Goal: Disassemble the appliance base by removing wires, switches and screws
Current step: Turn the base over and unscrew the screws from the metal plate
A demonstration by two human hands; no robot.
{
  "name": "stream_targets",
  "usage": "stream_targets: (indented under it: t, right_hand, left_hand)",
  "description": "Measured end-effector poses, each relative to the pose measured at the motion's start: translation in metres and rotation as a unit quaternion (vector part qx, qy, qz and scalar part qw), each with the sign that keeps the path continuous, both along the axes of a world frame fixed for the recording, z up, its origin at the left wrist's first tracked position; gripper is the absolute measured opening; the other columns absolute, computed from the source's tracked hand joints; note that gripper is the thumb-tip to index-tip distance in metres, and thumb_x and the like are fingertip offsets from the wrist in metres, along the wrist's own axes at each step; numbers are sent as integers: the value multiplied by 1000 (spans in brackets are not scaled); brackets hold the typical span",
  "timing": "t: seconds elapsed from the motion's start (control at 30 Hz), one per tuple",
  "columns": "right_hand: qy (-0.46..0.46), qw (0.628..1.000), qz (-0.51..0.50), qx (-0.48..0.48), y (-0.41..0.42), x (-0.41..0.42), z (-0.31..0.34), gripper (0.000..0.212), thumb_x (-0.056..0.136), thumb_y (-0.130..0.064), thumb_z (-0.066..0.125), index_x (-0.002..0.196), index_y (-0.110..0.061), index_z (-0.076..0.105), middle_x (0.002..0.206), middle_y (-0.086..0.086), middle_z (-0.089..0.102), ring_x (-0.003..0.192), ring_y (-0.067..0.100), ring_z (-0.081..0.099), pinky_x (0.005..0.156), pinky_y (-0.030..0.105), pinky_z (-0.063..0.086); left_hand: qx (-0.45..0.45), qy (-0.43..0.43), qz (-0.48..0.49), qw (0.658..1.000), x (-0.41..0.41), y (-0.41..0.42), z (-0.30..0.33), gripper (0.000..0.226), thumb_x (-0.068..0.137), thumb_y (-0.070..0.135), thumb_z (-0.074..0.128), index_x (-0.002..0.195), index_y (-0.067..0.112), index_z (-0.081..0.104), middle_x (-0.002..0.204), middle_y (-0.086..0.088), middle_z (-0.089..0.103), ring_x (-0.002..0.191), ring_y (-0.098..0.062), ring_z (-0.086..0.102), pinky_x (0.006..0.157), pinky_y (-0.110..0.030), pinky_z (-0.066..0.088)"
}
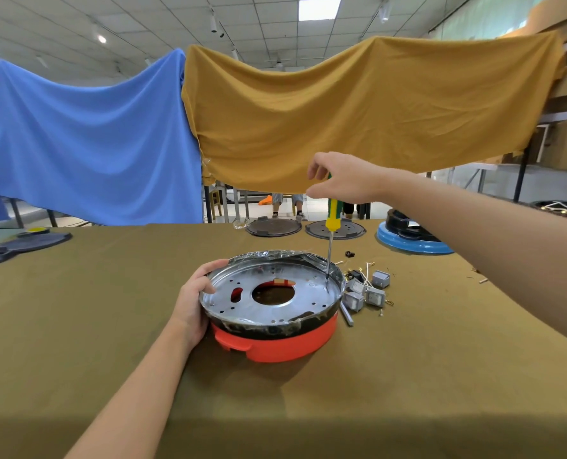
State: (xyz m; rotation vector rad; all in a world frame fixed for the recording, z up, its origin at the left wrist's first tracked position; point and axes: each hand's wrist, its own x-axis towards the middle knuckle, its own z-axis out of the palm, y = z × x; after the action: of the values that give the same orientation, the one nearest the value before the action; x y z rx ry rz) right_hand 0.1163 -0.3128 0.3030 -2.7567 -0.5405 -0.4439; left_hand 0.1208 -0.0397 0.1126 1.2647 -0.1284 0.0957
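The base (272,306) sat mid-desk (76,326). The left hand (194,296) gripped its rim; the right hand (338,177) pinched a screwdriver (332,220), tip in the plate's right side. It likely needed upright, steady downward pressure while turning.
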Motion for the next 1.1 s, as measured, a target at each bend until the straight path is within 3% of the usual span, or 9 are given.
stream_targets:
  t: [0.17, 0.27, 0.43, 0.5, 0.6, 0.73, 0.83, 1.0, 1.1]
  right_hand:
    - [-123, 953, -87, -263, 1, 0, -4, 37, 105, -44, 37, 121, -12, 49, 108, 6, 47, 88, 25, 53, 74, 39, 51]
    - [-63, 979, -47, -186, 0, 0, -1, 24, 102, -25, 52, 125, -17, 49, 119, 8, 46, 94, 25, 57, 85, 41, 53]
    - [55, 997, 34, 52, -1, -8, 7, 42, 84, 0, 62, 120, -20, 52, 124, 10, 46, 100, 27, 56, 79, 43, 53]
    - [38, 999, -18, -35, 2, -8, 7, 25, 94, -24, 60, 117, -18, 51, 120, 8, 45, 95, 25, 55, 76, 37, 49]
    - [-33, 976, -99, -189, 6, -7, 5, 39, 103, -52, 39, 112, -15, 50, 109, 7, 47, 89, 26, 54, 78, 38, 46]
    - [2, 994, -37, -105, 6, -6, 5, 17, 102, -27, 50, 117, -18, 50, 113, 7, 46, 79, 20, 52, 67, 29, 41]
    - [92, 995, 16, 27, 4, -9, 8, 30, 93, -9, 58, 121, -16, 48, 106, 8, 49, 71, 18, 45, 59, 28, 37]
    - [6, 989, -75, -129, 4, -8, 6, 39, 96, -51, 55, 108, -15, 48, 86, 4, 56, 69, 16, 50, 57, 31, 36]
    - [-5, 993, -51, -103, 4, -5, 3, 36, 98, -43, 57, 112, -11, 51, 82, 1, 54, 66, 14, 47, 56, 29, 36]
  left_hand:
    - [6, -3, 6, 1000, 0, 0, -1, 61, 60, 3, 41, 114, 10, 67, 108, -16, 70, 98, -33, 65, 85, -42, 53]
    - [5, 1, 9, 1000, 1, 0, -2, 57, 66, -2, 37, 111, 12, 68, 106, -15, 71, 99, -33, 65, 85, -43, 53]
    - [0, 4, 6, 1000, 2, 0, -2, 60, 56, 5, 43, 109, 13, 70, 105, -14, 72, 98, -33, 65, 85, -43, 53]
    - [2, 4, 5, 1000, 2, 1, -2, 58, 58, 4, 43, 109, 13, 70, 105, -14, 72, 98, -33, 65, 85, -43, 53]
    - [2, 5, 4, 1000, 2, 2, -2, 65, 50, 8, 46, 110, 13, 70, 105, -14, 72, 98, -33, 66, 85, -44, 53]
    - [-1, 6, 1, 1000, 1, 1, -1, 66, 49, 7, 46, 111, 13, 70, 109, -15, 72, 99, -32, 66, 81, -41, 54]
    - [-3, 7, 1, 1000, 0, 1, -1, 65, 49, 7, 46, 109, 13, 70, 107, -15, 72, 99, -32, 67, 79, -40, 54]
    - [-9, 7, 2, 1000, -1, 0, 0, 65, 48, 6, 46, 108, 13, 70, 106, -15, 72, 98, -33, 66, 79, -40, 54]
    - [-5, 8, 3, 1000, -1, 0, 0, 67, 48, 6, 46, 111, 12, 69, 107, -15, 71, 98, -32, 66, 78, -40, 54]
